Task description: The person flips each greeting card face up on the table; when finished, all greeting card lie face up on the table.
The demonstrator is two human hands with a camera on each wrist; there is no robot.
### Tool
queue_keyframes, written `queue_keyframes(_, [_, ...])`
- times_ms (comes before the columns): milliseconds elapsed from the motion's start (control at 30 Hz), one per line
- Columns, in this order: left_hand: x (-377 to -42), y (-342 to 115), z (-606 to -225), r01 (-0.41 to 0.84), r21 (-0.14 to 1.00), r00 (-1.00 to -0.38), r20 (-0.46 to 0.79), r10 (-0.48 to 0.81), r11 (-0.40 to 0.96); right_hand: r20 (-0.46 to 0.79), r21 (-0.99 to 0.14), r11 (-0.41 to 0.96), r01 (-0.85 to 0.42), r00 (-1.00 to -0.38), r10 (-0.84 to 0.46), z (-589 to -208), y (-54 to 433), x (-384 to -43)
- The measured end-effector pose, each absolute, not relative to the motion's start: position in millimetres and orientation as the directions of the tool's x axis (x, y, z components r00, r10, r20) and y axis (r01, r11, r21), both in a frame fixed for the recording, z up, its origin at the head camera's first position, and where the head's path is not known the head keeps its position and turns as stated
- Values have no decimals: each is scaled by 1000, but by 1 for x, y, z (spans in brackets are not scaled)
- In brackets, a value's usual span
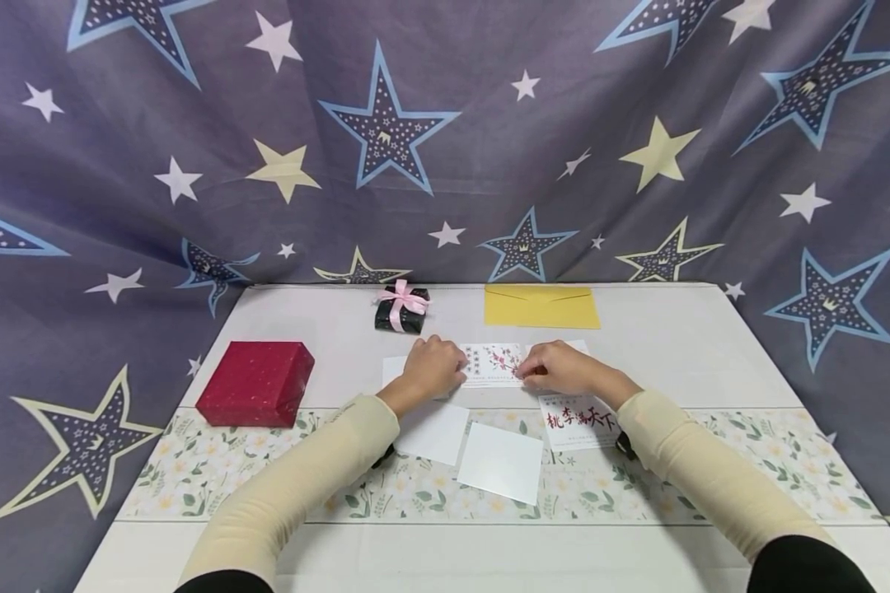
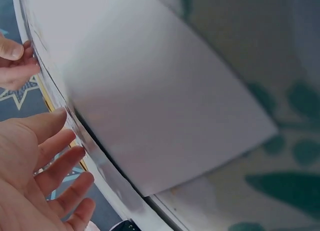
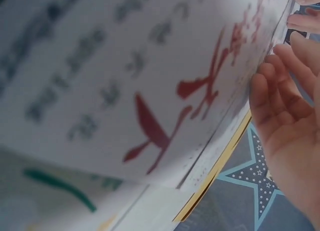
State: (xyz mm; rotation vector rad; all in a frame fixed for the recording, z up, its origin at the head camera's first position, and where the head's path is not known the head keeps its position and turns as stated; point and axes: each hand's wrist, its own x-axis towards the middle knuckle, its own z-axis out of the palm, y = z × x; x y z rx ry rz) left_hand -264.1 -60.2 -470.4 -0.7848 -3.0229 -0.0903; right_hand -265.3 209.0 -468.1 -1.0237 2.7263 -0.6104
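Observation:
A postcard (image 1: pixel 492 365) with red blossoms and dark lettering lies lengthwise between my two hands, in the middle of the head view. My left hand (image 1: pixel 435 366) holds its left edge with fingertips and thumb. At the opposite edge, my right hand (image 1: pixel 559 368) pinches it between thumb and fingers. Under my right forearm is a card with red calligraphy (image 1: pixel 578 422), large and blurred in the right wrist view. Below my left hand lies a blank white card (image 1: pixel 433 432), beside another blank card (image 1: pixel 500 463). Further white cards are partly hidden behind both hands.
A yellow envelope (image 1: pixel 541 306) lies at the table's back edge. Left of it stands a small black box (image 1: pixel 402 310) with a pink ribbon bow. A red box (image 1: pixel 255 384) sits at the left. A star-patterned curtain (image 1: pixel 445 148) hangs behind the table.

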Motion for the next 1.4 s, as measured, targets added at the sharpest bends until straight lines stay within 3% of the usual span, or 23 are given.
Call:
queue_keyframes(367, [-244, -64, -456, 523, 142, -852, 49, 522, 841, 44, -446, 636, -630, -725, -687, -454, 213, -248])
queue_keyframes(767, [-193, -69, -444, 614, 187, -785, 44, 617, 767, 22, -469, 611, -637, -701, -713, -452, 213, -210])
queue_keyframes(1400, [-146, -78, -461, 713, 147, -691, -19, 722, 686, -84, -462, 649, -604, -699, -710, -465, 217, -169])
